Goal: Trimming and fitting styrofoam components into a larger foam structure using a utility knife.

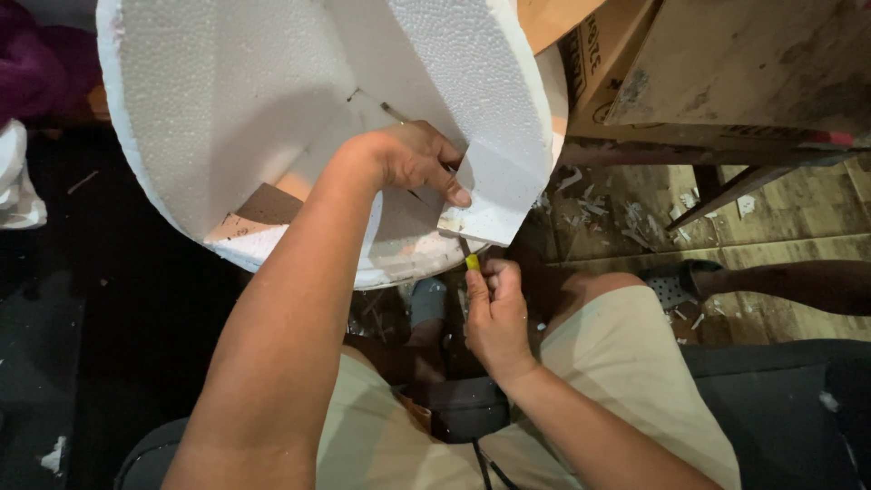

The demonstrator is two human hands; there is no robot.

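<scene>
Above the seated person's lap: one large round white foam piece [272, 118], hollowed, tilted, filling the view from nine to one o'clock. Left hand [413, 163] clamped on its flap-like edge at centre, fingers pressing a flat foam panel [494, 186]. Right hand [494, 313], just below at six o'clock, closed on a yellow-tipped cutting tool [471, 261] touching the panel's lower corner. White scraps [590, 204] on the wooden floor at three o'clock suggest trimming well under way; the corner remains unfinished.

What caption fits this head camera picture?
Left hand steadies a big white foam piece while the right hand holds a yellow-tipped tool beneath it.
</scene>
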